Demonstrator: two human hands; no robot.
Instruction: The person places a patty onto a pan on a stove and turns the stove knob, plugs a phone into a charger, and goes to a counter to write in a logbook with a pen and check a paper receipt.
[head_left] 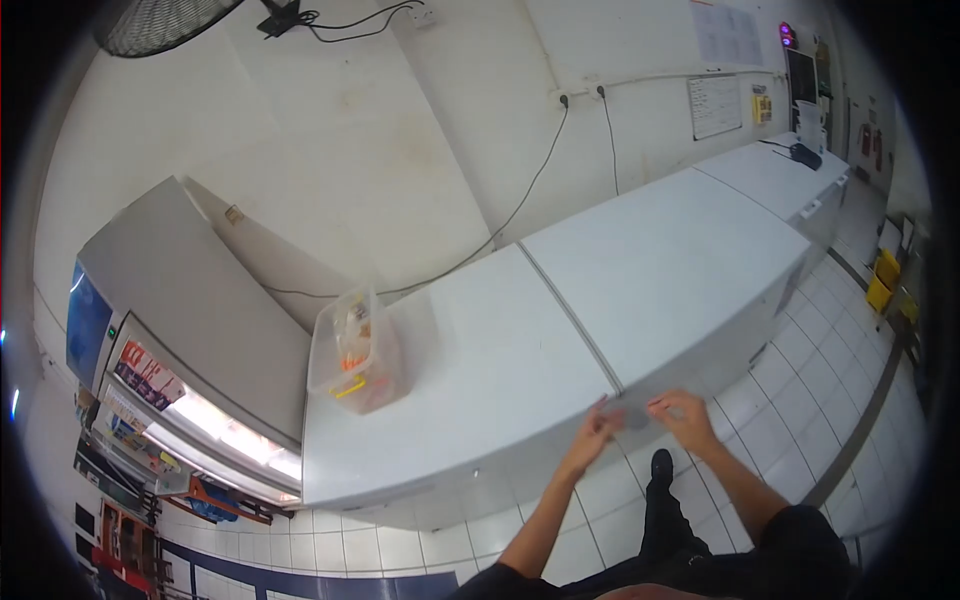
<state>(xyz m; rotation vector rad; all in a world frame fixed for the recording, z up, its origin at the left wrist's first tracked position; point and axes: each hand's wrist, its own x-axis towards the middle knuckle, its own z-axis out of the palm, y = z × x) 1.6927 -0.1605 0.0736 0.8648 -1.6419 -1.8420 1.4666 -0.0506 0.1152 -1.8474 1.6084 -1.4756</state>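
My left hand is in front of the chest freezers, its index finger raised and the other fingers curled and partly blurred. To its right my right hand has thumb and fingertips brought together in a pinch. A faint, see-through blur shows between the two hands; what it is I cannot make out. Both hands are close to the front edge of the white chest freezers, near the seam between two lids, apparently without touching them.
On the left freezer lid stands a clear plastic bin with orange and yellow items inside. A lit upright display fridge stands at the left. Cables run along the wall. A black device lies on the far freezer. White floor tiles extend to the right.
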